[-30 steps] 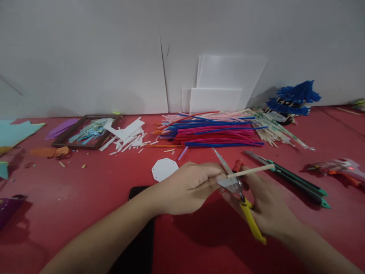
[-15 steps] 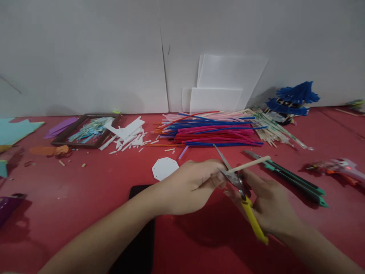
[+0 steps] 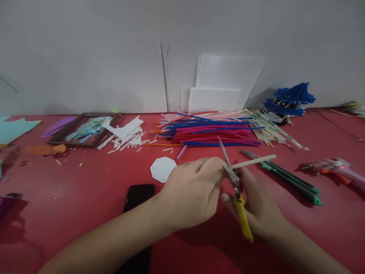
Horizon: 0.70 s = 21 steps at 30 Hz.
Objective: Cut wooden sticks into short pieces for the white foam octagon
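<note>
My left hand (image 3: 194, 192) is closed on a thin wooden stick (image 3: 255, 161), whose free end points right. Yellow-handled scissors (image 3: 242, 217) are in my right hand (image 3: 258, 207), with their blades apart and the stick between them, close to my left fingertips. Behind my left wrist lies a white octagonal card (image 3: 162, 169) with small holes along its edge. A black phone (image 3: 139, 194) is partly hidden under my left forearm.
Colored pipe cleaners (image 3: 213, 133) lie along the wall beside wooden sticks (image 3: 265, 131). A green-black cutter (image 3: 291, 180) and glue gun (image 3: 336, 167) lie right. White scraps (image 3: 127, 133) and a brown frame (image 3: 82, 145) are left. A blue model (image 3: 291, 101) stands back right.
The scissors have shifted slightly left and turned more upright in my right hand. My left hand has rolled over, showing more of its back, and the stick's free end has moved slightly right.
</note>
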Each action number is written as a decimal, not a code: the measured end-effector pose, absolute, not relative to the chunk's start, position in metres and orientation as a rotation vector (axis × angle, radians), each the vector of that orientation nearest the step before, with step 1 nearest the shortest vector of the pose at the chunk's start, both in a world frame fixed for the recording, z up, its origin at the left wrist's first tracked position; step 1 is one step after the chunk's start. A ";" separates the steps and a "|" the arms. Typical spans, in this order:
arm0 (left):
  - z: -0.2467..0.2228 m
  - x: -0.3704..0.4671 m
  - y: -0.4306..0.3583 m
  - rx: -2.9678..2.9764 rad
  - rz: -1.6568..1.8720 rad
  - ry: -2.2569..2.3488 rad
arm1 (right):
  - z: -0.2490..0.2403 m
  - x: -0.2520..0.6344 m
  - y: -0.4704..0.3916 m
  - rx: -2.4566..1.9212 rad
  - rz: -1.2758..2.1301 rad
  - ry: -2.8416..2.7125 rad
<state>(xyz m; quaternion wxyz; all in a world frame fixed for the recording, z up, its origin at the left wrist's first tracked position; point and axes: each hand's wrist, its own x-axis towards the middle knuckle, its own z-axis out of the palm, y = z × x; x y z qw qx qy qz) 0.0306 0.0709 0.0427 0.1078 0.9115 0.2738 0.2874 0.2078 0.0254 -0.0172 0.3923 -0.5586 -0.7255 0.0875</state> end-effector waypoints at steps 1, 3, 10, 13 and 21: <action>0.042 0.030 0.071 2.659 0.858 0.777 | -0.016 0.210 0.026 -1.399 0.178 -1.855; 0.041 0.030 0.071 2.624 0.912 0.703 | -0.014 0.212 0.025 -1.359 0.080 -1.876; 0.044 0.027 0.077 2.479 0.843 0.479 | -0.010 0.217 0.023 -1.343 -0.156 -1.917; 0.049 0.025 0.081 2.432 0.738 0.454 | -0.009 0.218 0.025 -1.328 -0.153 -1.921; 0.055 0.025 0.087 2.186 0.638 0.339 | -0.017 0.224 0.023 -1.289 -0.073 -1.949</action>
